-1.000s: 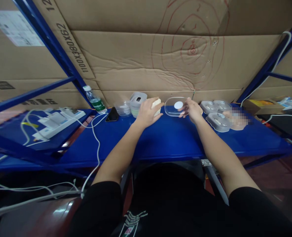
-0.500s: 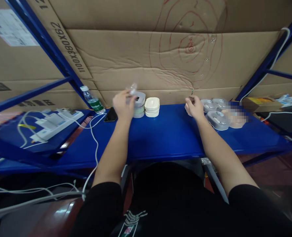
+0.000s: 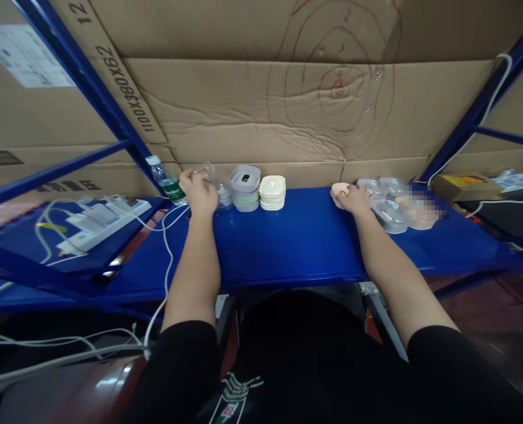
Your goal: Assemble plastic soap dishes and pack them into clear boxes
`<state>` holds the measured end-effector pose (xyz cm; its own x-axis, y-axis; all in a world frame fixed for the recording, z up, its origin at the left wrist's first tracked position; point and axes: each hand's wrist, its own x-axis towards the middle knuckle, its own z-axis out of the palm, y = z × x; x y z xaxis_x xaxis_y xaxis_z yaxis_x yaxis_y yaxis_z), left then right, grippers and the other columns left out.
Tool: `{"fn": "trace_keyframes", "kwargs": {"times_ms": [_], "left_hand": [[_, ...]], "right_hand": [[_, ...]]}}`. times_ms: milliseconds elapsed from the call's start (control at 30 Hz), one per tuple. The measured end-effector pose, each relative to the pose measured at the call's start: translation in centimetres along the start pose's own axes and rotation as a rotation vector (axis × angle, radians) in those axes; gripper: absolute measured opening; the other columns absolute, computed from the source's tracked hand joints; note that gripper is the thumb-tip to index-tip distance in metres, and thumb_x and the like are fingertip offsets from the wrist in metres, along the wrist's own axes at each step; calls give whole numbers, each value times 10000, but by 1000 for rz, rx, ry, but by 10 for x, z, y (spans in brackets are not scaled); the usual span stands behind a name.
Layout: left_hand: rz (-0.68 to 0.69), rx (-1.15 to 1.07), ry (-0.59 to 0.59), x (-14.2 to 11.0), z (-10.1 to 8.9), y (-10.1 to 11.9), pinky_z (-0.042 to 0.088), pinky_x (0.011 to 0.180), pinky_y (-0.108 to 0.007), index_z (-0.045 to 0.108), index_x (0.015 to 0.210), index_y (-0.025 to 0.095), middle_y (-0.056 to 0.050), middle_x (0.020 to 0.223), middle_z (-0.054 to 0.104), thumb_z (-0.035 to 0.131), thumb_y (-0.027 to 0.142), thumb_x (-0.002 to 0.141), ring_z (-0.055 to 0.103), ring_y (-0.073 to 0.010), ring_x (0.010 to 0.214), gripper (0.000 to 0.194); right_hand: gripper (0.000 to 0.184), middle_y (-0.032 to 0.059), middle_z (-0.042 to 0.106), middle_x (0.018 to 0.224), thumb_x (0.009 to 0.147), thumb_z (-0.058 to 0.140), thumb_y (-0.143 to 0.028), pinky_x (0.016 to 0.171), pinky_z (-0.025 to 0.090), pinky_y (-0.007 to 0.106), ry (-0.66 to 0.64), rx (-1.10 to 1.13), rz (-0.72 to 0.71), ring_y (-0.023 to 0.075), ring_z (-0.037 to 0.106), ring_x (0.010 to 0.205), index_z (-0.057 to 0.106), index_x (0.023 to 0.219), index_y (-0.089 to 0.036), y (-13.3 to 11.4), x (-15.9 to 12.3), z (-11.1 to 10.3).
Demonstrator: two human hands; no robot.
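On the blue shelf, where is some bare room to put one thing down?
The blue shelf is free between the cream stack and the pink dish at the right hand, on to the front edge. It is crowded back left, around the bottle, left hand, clear lid and grey-lidded stack, and on the right, around the clear containers.

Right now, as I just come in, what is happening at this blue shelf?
The left hand holds a clear plastic piece near the bottle. The right hand has its fingers on a pale pink piece beside clear containers. Between the hands, a grey-topped stack and a cream stack stand on the blue shelf.
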<state>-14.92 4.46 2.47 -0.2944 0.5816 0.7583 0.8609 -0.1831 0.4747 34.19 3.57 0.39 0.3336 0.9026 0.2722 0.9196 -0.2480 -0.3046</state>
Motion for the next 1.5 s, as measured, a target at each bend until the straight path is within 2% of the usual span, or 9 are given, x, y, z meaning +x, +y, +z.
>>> {"fn": "trace_keyframes", "kwargs": {"times_ms": [167, 367, 500, 667, 800, 900, 1133, 1300, 1500], "left_hand": [[-27, 7, -68, -2, 6, -7, 330, 1243, -686, 612, 914, 230, -166, 1552, 444, 611, 96, 771, 394, -430, 1514, 197], [-47, -79, -113, -2, 3, -1, 225, 1284, -732, 624, 891, 221, -177, 1627, 420, 641, 92, 714, 310, -453, 1590, 219], [-27, -54, -127, -2, 5, 0, 270, 1281, -686, 606, 841, 215, -185, 1609, 443, 636, 120, 761, 355, -438, 1572, 128], [-12, -3, -147, -2, 12, -6, 299, 1291, -635, 620, 835, 214, -178, 1615, 462, 702, 186, 778, 386, -433, 1562, 104], [-35, -11, -169, -3, 15, -10, 270, 1333, -574, 665, 910, 201, -196, 1669, 405, 776, 309, 809, 356, -432, 1601, 185], [-55, -33, -171, -4, 17, -12, 274, 1335, -567, 687, 1001, 191, -209, 1687, 380, 742, 364, 870, 350, -424, 1613, 224], [-70, -31, -224, -5, 19, -10, 290, 1338, -566, 709, 1182, 166, -214, 1716, 347, 689, 275, 857, 380, -414, 1609, 344], [-89, 0, -209, -6, 17, -6, 319, 1319, -607, 732, 1222, 164, -223, 1712, 366, 646, 311, 908, 373, -428, 1611, 357], [-62, -5, -216, -8, 18, -1, 321, 1317, -610, 743, 1221, 157, -227, 1689, 407, 584, 252, 923, 390, -420, 1599, 351]], "right_hand": [[654, 224, 598, 1572, 928, 690, -579, 1178, 389, 668, -119, -32, -33, 475, 555, 1435, 696, 1464, -203, -3, 0, 3], [534, 196, 647, 1497, 902, 755, -475, 1108, 511, 541, -110, 8, -58, 427, 628, 1352, 770, 1374, -227, -4, -2, 1], [527, 175, 659, 1462, 886, 753, -450, 1113, 511, 517, -62, 79, -79, 404, 642, 1316, 765, 1370, -242, -6, -1, 0], [542, 176, 652, 1433, 862, 734, -399, 1149, 492, 481, 93, 227, -154, 376, 631, 1332, 746, 1371, -213, -4, 4, 5], [571, 179, 695, 1308, 782, 804, -400, 1126, 513, 507, 46, 267, -230, 395, 683, 1239, 773, 1310, -183, -2, 9, 16], [523, 165, 715, 1248, 744, 824, -383, 1123, 523, 517, 45, 327, -259, 387, 703, 1197, 800, 1229, -188, -3, 11, 23], [511, 153, 698, 1225, 714, 828, -373, 1145, 520, 556, 157, 560, -226, 379, 708, 1206, 782, 1181, -171, -10, 11, 20], [486, 145, 705, 1205, 712, 839, -383, 1144, 520, 558, 135, 626, -245, 369, 719, 1198, 779, 1147, -175, -14, 8, 19], [444, 137, 745, 1201, 716, 818, -360, 1143, 519, 563, 85, 611, -318, 358, 724, 1182, 788, 1130, -201, -18, 2, 17]]}}
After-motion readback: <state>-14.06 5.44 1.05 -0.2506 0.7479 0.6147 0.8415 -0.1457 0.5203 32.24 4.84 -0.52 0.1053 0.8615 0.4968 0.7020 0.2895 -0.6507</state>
